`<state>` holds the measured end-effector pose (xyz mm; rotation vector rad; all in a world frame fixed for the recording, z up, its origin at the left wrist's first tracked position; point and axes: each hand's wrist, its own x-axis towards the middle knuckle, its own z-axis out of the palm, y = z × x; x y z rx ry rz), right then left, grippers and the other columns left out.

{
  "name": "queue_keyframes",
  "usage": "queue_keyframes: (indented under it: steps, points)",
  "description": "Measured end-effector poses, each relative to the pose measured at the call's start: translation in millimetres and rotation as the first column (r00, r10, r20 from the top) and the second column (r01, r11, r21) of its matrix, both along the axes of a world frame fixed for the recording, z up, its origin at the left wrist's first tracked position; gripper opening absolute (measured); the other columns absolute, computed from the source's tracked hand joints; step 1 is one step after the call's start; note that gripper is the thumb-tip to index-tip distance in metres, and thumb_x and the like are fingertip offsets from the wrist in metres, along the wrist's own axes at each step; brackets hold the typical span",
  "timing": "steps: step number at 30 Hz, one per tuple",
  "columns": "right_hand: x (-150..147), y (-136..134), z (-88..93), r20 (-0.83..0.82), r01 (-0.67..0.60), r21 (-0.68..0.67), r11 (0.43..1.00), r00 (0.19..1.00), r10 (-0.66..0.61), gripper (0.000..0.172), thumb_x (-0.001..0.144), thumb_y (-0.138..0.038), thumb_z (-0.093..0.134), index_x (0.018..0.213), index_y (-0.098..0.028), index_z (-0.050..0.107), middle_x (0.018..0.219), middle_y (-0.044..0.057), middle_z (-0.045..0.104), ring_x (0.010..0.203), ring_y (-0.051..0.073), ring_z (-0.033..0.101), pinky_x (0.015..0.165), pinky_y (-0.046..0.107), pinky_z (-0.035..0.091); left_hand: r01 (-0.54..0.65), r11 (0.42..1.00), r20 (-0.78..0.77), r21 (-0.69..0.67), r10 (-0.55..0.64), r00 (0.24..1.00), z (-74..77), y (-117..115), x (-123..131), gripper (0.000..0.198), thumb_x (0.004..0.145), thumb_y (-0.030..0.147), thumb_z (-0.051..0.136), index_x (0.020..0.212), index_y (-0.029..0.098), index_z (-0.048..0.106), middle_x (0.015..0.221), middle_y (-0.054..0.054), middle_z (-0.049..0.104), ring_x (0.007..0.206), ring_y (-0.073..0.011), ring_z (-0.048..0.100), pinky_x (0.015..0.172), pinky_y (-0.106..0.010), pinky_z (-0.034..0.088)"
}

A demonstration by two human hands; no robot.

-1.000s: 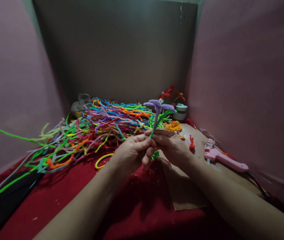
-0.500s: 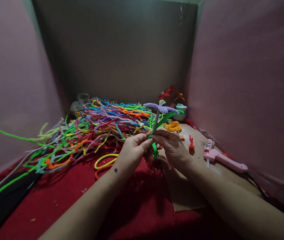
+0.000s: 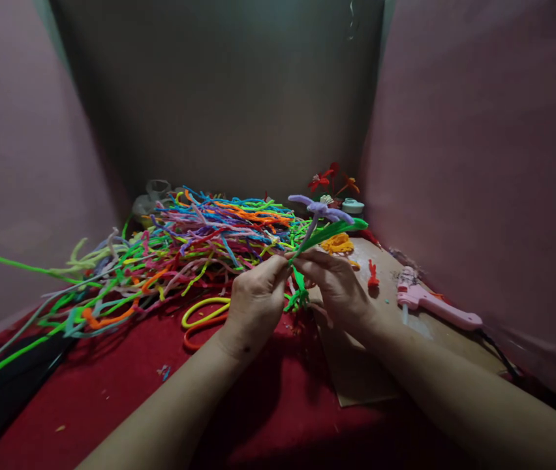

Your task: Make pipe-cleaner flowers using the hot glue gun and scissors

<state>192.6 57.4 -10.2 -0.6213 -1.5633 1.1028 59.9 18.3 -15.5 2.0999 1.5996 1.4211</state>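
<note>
"What takes up the most room?"

"The tabletop (image 3: 131, 385), covered in red. A pile of fuzzy stems (image 3: 229, 219) sprawls toward its far left corner, and a brown board (image 3: 454, 346) lies along the right edge."

"And the hands?"

"Over the middle, both grips pinched tight. The left hand (image 3: 258, 297) has the foot of a purple flower (image 3: 323, 209); the right hand (image 3: 339, 287) nips the base of a green leaf (image 3: 334, 231) right beside it."

"Where's the flower, then?"

"Raised above the tabletop, leaning toward the right edge."

"What might spoil it?"

"A slack pinch, I'd say: the leaf could swivel or slide down the stem. Squeezing too hard might kink it, and the spread petals could bend if brushed."
</note>
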Motion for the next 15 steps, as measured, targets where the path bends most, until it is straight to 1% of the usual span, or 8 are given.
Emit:
queue_keyframes:
  steps: [2,4,6,8,11,13,15]
  points:
    - [-1,1,0.2,-0.001,-0.002,-0.001,1.000,1.000,0.002,0.015,0.075,-0.022,0.059,0.074,-0.023,0.074,0.072,0.000,0.064,0.074,0.016,0.054,0.073,0.030,0.041,0.060,0.995,0.139,-0.077,-0.049,0.989,4.9,0,1,0.018,0.085,0.025,0.049,0.072,0.019,0.059,0.052,0.005,0.046,0.049,-0.0099,0.041,0.053,-0.021,0.033]
    - [-2,4,-1.5,-0.034,-0.008,-0.047,0.999,0.999,0.006,0.014,0.074,-0.023,0.061,0.074,-0.023,0.074,0.070,-0.001,0.064,0.070,0.015,0.052,0.069,0.029,0.041,0.140,0.980,0.268,-0.141,-0.099,0.958,9.8,0,3,0.020,0.084,0.025,0.050,0.066,0.018,0.057,0.048,0.006,0.044,0.046,-0.0086,0.039,0.050,-0.021,0.033]
    - [-2,7,-4.6,-0.075,-0.067,-0.090,0.994,0.995,0.060,0.013,0.074,-0.025,0.062,0.078,-0.022,0.075,0.071,0.000,0.065,0.068,0.014,0.052,0.065,0.028,0.041,0.233,0.955,0.383,-0.182,-0.149,0.912,13.4,0,3,0.022,0.082,0.024,0.052,0.061,0.017,0.054,0.047,0.005,0.044,0.044,-0.0076,0.040,0.049,-0.020,0.035]
    - [-3,10,-7.9,-0.127,-0.149,-0.109,0.983,0.983,0.134,0.015,0.075,-0.026,0.064,0.084,-0.022,0.075,0.073,0.000,0.065,0.067,0.013,0.052,0.063,0.027,0.040,0.320,0.924,0.488,-0.210,-0.185,0.853,14.8,0,3,0.023,0.081,0.024,0.053,0.060,0.016,0.052,0.047,0.005,0.047,0.041,-0.0067,0.042,0.046,-0.019,0.035]
    - [-2,13,-10.5,-0.195,-0.246,-0.170,0.954,0.958,0.212,0.017,0.074,-0.029,0.067,0.087,-0.021,0.074,0.069,0.000,0.063,0.061,0.012,0.051,0.058,0.026,0.040,0.425,0.875,0.616,-0.233,-0.205,0.760,12.4,1,0,0.020,0.080,0.026,0.056,0.064,0.014,0.055,0.051,0.004,0.051,0.038,-0.0060,0.044,0.042,-0.019,0.035]
    - [-3,12,-10.3,-0.226,-0.303,-0.215,0.929,0.940,0.255,0.018,0.073,-0.030,0.068,0.087,-0.021,0.073,0.065,-0.001,0.061,0.057,0.011,0.050,0.055,0.025,0.038,0.496,0.838,0.686,-0.227,-0.225,0.693,9.4,3,-3,0.021,0.080,0.028,0.059,0.066,0.013,0.057,0.053,0.003,0.052,0.039,-0.0053,0.045,0.041,-0.018,0.036]
    - [-3,11,-8.9,-0.260,-0.366,-0.240,0.899,0.916,0.304,0.018,0.073,-0.030,0.069,0.087,-0.020,0.073,0.060,-0.001,0.060,0.053,0.010,0.048,0.053,0.025,0.037,0.578,0.788,0.749,-0.211,-0.249,0.614,7.2,4,-5,0.020,0.080,0.029,0.060,0.069,0.013,0.060,0.055,0.003,0.054,0.040,-0.0041,0.045,0.041,-0.016,0.035]
